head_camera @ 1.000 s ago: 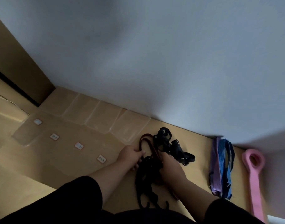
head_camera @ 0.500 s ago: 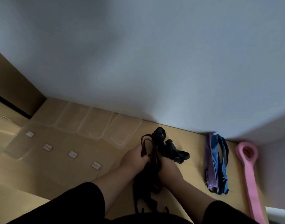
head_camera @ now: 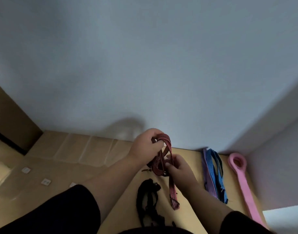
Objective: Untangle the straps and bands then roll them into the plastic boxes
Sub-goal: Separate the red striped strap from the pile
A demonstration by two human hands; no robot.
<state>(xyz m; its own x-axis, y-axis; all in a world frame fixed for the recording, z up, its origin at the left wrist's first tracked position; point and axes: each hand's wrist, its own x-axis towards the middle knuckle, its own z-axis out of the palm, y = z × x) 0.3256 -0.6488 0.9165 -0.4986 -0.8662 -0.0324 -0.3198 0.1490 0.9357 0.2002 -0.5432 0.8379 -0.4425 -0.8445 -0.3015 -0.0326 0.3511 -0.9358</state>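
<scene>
A red striped strap point(head_camera: 163, 156) is lifted above the wooden table point(head_camera: 192, 159). My left hand point(head_camera: 145, 146) grips its looped top, raised near the wall. Lower down, my right hand point(head_camera: 179, 168) pinches the same strap, whose frayed end point(head_camera: 174, 202) hangs toward the table. A tangle of black straps point(head_camera: 148, 200) lies on the table below my hands. Several clear plastic boxes point(head_camera: 96, 152) stand in a row along the wall at left.
Purple and blue bands point(head_camera: 212, 173) lie together right of my hands. A pink band point(head_camera: 242, 179) lies further right, near the table's right edge. Clear lids with small labels point(head_camera: 46, 182) lie in front of the boxes. A white wall rises right behind the table.
Both hands have lifted the red strap up out of the black tangle. The black straps have stayed on the table. The view has tilted upward.
</scene>
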